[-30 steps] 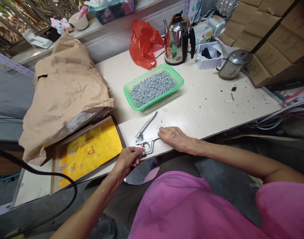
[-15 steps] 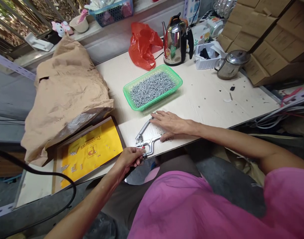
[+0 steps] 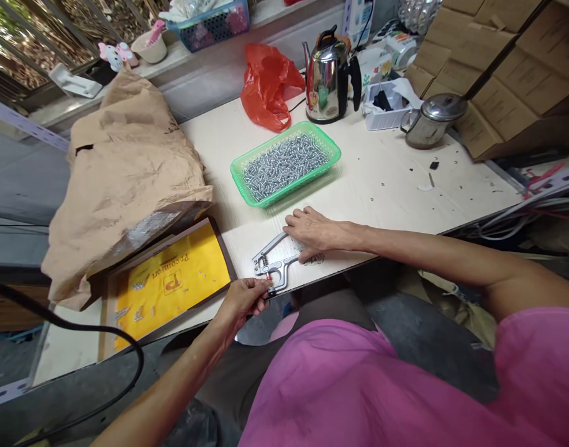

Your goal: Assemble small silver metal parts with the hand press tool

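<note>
Silver snap-fastener pliers lie at the table's front edge, jaws toward the left, with a coil spring between the handles and a red part at the jaw. Over the ends of both handles, my right hand is closed, fingers bent on the upper one and thumb by the lower. My left hand pinches right at the jaw; whatever is between its fingertips is too small and hidden to name. Behind the pliers stands a green plastic basket full of small silver metal pieces that look like springs.
A shallow box lined with a yellow sheet lies left, holding several small metal bits. Behind it slumps a big brown paper bag. A red plastic bag, kettle, white tray and metal pot line the back.
My right fingers have bent down over the upper handle, and the handles are a little closer together. My left hand stays at the jaw.
</note>
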`<state>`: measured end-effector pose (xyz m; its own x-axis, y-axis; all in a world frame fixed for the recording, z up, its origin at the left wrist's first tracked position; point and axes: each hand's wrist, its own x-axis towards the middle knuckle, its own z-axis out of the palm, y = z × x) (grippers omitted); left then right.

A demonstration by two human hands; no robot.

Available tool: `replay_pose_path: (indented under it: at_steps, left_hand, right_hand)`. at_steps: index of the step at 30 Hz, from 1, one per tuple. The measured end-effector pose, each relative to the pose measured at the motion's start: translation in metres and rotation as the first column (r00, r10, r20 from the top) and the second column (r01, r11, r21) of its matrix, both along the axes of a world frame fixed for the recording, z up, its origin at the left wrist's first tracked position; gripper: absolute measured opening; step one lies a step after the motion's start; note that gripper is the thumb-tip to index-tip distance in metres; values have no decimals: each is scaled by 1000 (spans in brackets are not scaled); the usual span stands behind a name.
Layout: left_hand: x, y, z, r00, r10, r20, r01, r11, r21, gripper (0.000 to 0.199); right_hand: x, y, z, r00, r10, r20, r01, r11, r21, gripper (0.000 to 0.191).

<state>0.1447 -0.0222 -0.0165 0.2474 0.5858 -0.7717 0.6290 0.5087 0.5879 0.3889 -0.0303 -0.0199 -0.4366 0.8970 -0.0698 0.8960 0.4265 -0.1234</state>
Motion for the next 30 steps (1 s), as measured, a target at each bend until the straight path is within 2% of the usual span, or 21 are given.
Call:
replay_pose_path:
  at_steps: [4,6,7,8,10,11,13,14,15,16,18,22,26,30]
  left_hand:
    - [-3,-8,1,999,-35,-42,37,998,52,45]
    - [-3,-15,5,983,-114,-146,149,956,252,41]
    - [-1,-18,8,964,-152,-219,230,889,395,37]
    - [3,-20,9,939,-182,-293,318,785,532,33]
    - [13,-21,10,881,-244,-406,472,520,712,26]
    - [19,-19,9,851,-285,-441,524,395,755,26]
    - [32,-11,3,785,-382,-488,585,194,788,34]
    - [38,-5,-1,753,-423,-504,598,122,792,41]
    - [42,1,-5,725,-457,-515,609,76,790,47]
    - [45,7,-9,698,-487,-524,623,53,780,50]
    - [49,17,-14,643,-542,-541,666,47,745,52]
    - [54,23,-8,558,-559,-613,759,45,650,59]
    - [64,22,0,506,-547,-667,800,9,600,60]
    - [67,25,0,466,-621,-630,792,-24,609,38]
  right_hand:
    - [-1,-9,0,1000,-2,-4,2,1000,6,44]
    - [-1,-13,1,1000,-4,-7,4,1000,13,42]
    - [-1,-15,1,1000,-6,-6,6,1000,16,41]
    - [-1,-16,2,1000,-6,-4,6,1000,16,40]
    - [-2,-18,4,1000,-10,4,10,1000,9,40]
    - [-3,-18,5,1000,-16,6,16,1000,2,40]
    - [-4,-18,6,1000,-30,-1,30,999,-13,42]
    - [-4,-18,6,999,-37,-13,37,999,-19,44]
    - [-4,-18,5,999,-42,-30,41,999,-27,47]
    - [-3,-18,4,998,-42,-48,41,999,-35,49]
    - [0,-19,2,996,-44,-75,40,998,-49,56]
    - [7,-23,2,993,-92,-79,85,993,-81,66]
    - [6,-27,9,994,-90,-68,82,990,-113,50]
    - [1,-31,9,993,-103,-57,96,988,-118,36]
